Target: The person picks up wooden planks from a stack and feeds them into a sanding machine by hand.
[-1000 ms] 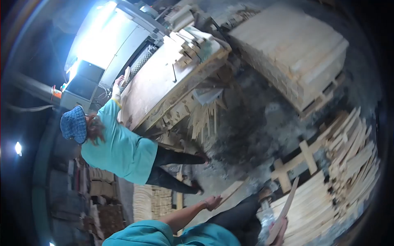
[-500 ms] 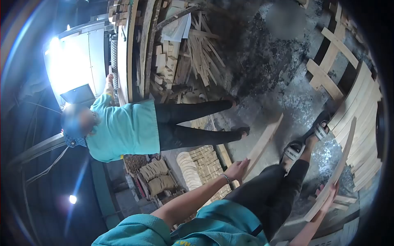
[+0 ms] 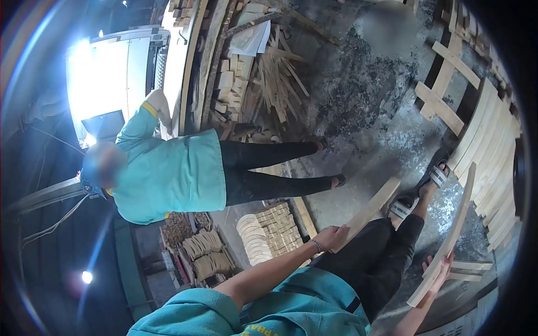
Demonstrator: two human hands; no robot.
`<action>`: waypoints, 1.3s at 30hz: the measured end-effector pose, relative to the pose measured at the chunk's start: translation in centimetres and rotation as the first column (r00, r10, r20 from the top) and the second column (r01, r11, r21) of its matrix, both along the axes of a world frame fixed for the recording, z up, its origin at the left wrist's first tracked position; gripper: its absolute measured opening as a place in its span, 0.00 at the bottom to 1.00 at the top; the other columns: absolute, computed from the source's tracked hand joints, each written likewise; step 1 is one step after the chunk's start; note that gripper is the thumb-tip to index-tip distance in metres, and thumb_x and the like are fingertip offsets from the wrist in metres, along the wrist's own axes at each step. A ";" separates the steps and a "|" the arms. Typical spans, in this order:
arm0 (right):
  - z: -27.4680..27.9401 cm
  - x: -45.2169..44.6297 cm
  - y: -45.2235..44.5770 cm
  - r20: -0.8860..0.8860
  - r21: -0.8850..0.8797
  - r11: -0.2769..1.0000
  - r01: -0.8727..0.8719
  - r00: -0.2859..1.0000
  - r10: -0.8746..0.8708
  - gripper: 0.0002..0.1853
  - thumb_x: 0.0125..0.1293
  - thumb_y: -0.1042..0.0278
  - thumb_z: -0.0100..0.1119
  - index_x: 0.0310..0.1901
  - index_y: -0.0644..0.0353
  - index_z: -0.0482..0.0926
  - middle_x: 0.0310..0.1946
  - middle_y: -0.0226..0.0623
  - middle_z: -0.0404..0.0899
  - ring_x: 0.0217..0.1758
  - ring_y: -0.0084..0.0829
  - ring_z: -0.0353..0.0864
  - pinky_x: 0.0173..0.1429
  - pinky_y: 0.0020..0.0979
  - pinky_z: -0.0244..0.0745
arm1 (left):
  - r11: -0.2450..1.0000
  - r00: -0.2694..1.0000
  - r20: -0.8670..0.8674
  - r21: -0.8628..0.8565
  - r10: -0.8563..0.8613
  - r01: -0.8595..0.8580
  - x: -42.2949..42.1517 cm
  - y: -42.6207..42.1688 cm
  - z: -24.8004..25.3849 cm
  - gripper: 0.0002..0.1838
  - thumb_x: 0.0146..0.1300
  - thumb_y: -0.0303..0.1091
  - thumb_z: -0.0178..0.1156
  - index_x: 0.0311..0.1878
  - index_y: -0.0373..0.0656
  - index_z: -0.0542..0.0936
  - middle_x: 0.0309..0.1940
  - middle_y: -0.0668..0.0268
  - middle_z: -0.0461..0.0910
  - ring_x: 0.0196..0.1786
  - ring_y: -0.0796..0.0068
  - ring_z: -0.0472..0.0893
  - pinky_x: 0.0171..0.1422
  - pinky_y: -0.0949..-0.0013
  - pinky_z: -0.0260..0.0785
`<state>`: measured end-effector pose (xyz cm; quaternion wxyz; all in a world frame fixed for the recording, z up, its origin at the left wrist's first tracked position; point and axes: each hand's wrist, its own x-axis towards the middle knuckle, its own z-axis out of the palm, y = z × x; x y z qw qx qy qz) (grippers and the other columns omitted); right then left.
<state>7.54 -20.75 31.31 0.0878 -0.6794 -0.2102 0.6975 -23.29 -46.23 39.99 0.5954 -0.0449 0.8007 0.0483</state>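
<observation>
My left hand (image 3: 332, 238), with a bracelet on its wrist, is closed on the lower end of a flat wooden slat (image 3: 371, 210) that slants up to the right. My right hand (image 3: 443, 273) grips a longer, slightly curved slat (image 3: 453, 238) near its lower end; the slat hides part of the palm. The two slats are apart, on either side of my legs. Beyond the right-hand slat lies a layer of pale curved boards (image 3: 486, 151). Short wood strips (image 3: 468, 271) show beside my right hand.
A co-worker (image 3: 171, 173) in a turquoise shirt stands at the left by a bench (image 3: 178, 67) and a brightly lit machine (image 3: 106, 73). Stacked wood pieces (image 3: 274, 227) lie on the floor. Loose strips (image 3: 280, 78) and crossed boards (image 3: 445, 81) are farther up.
The view has swung toward my feet and the co-worker. Both slats stay in my hands and show more fully. The co-worker's outstretched arm is now bent, with the elbow raised.
</observation>
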 end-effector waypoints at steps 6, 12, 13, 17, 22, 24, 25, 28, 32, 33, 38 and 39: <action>6.3 -0.5 -0.8 -0.035 0.048 0.999 0.016 0.999 -0.015 0.39 0.58 0.43 0.56 0.71 0.40 0.61 0.54 0.38 0.71 0.44 0.37 0.80 0.41 0.39 0.78 | 0.998 0.998 -0.052 0.051 0.029 -0.027 -0.5 -0.4 1.2 0.38 0.71 0.62 0.40 0.43 0.30 0.81 0.29 0.52 0.83 0.29 0.61 0.84 0.35 0.62 0.78; 12.3 2.3 -1.9 -0.166 0.020 0.998 0.057 0.985 -0.053 0.47 0.54 0.39 0.59 0.73 0.47 0.55 0.49 0.42 0.71 0.43 0.40 0.79 0.41 0.46 0.80 | 0.934 0.976 -0.030 0.300 0.214 -0.196 -0.9 0.1 6.9 0.36 0.70 0.62 0.42 0.40 0.32 0.80 0.25 0.55 0.80 0.26 0.62 0.83 0.30 0.63 0.78; 13.0 2.8 -2.1 -0.182 0.002 0.998 0.057 0.982 -0.055 0.47 0.53 0.39 0.60 0.73 0.48 0.55 0.49 0.43 0.71 0.43 0.41 0.79 0.42 0.47 0.79 | 0.915 0.968 -0.009 0.327 0.250 -0.234 -0.8 0.4 8.0 0.36 0.70 0.63 0.42 0.42 0.32 0.79 0.26 0.57 0.79 0.25 0.64 0.83 0.29 0.63 0.77; 19.5 1.3 -3.3 -0.326 0.008 0.994 0.106 0.940 -0.098 0.49 0.52 0.38 0.60 0.72 0.52 0.54 0.50 0.46 0.71 0.45 0.44 0.78 0.44 0.49 0.78 | 0.735 0.950 0.210 0.602 0.232 -0.312 0.0 1.6 11.4 0.32 0.73 0.59 0.41 0.50 0.35 0.77 0.28 0.64 0.77 0.24 0.72 0.80 0.25 0.66 0.76; 29.4 -1.1 -5.6 -0.603 -0.020 0.971 0.240 0.771 -0.203 0.52 0.50 0.38 0.61 0.72 0.58 0.53 0.52 0.50 0.70 0.47 0.47 0.76 0.46 0.52 0.77 | 0.234 0.186 0.982 0.175 0.026 -0.956 3.2 4.3 16.5 0.18 0.75 0.46 0.43 0.44 0.41 0.74 0.22 0.70 0.74 0.15 0.83 0.69 0.22 0.72 0.66; 33.4 -1.6 -6.7 -0.716 -0.042 0.952 0.304 0.655 -0.241 0.53 0.49 0.38 0.61 0.71 0.61 0.53 0.53 0.51 0.70 0.47 0.49 0.76 0.47 0.53 0.76 | 0.240 -0.068 0.959 0.001 -0.276 -0.971 4.3 6.0 19.5 0.18 0.75 0.47 0.43 0.47 0.40 0.71 0.20 0.69 0.73 0.14 0.83 0.68 0.22 0.73 0.63; 35.2 -1.6 -7.3 -0.765 -0.059 0.943 0.329 0.592 -0.255 0.53 0.48 0.38 0.61 0.71 0.62 0.53 0.53 0.52 0.70 0.48 0.49 0.76 0.48 0.54 0.76 | 0.262 -0.111 0.950 -0.033 -0.291 -0.965 5.0 6.6 21.1 0.19 0.74 0.48 0.44 0.48 0.39 0.69 0.18 0.71 0.70 0.12 0.84 0.66 0.21 0.74 0.62; 39.8 0.3 -8.8 -0.884 -0.097 0.908 0.407 0.384 -0.266 0.55 0.47 0.38 0.62 0.71 0.65 0.52 0.54 0.54 0.69 0.49 0.52 0.75 0.49 0.56 0.75 | 0.337 -0.171 0.891 -0.022 -0.420 -0.941 7.3 8.3 24.3 0.19 0.74 0.47 0.46 0.50 0.39 0.69 0.17 0.72 0.69 0.11 0.85 0.65 0.19 0.74 0.61; 45.4 5.4 -13.4 -0.965 -0.042 0.809 0.587 0.188 -0.186 0.57 0.45 0.38 0.62 0.70 0.70 0.52 0.56 0.57 0.69 0.50 0.54 0.74 0.52 0.58 0.74 | 0.470 -0.370 0.783 -0.113 -0.500 -0.875 10.4 9.4 29.4 0.30 0.74 0.43 0.48 0.74 0.48 0.51 0.20 0.68 0.71 0.11 0.82 0.71 0.20 0.73 0.68; 46.5 7.0 -14.7 -0.969 -0.001 0.773 0.634 0.191 -0.159 0.58 0.45 0.38 0.62 0.70 0.71 0.52 0.56 0.58 0.69 0.50 0.55 0.74 0.52 0.59 0.74 | 0.526 -0.455 0.729 -0.152 -0.512 -0.837 11.7 10.1 29.2 0.31 0.75 0.42 0.47 0.75 0.49 0.48 0.20 0.67 0.70 0.13 0.79 0.72 0.22 0.72 0.68; 50.0 11.5 -20.4 -0.884 0.225 0.635 0.739 0.429 -0.187 0.56 0.39 0.44 0.62 0.71 0.65 0.56 0.58 0.58 0.66 0.50 0.55 0.74 0.50 0.58 0.77 | 0.699 -0.633 0.641 -0.203 -0.434 -0.685 18.8 11.2 29.0 0.28 0.77 0.45 0.40 0.75 0.49 0.48 0.20 0.62 0.70 0.16 0.74 0.75 0.27 0.67 0.70; 50.0 13.3 -21.9 -0.861 0.266 0.611 0.746 0.468 -0.197 0.57 0.38 0.44 0.63 0.70 0.67 0.56 0.58 0.58 0.67 0.51 0.54 0.74 0.51 0.56 0.78 | 0.727 -0.647 0.659 -0.217 -0.384 -0.651 20.7 10.6 29.4 0.28 0.77 0.47 0.38 0.75 0.49 0.49 0.19 0.63 0.70 0.15 0.73 0.75 0.27 0.67 0.70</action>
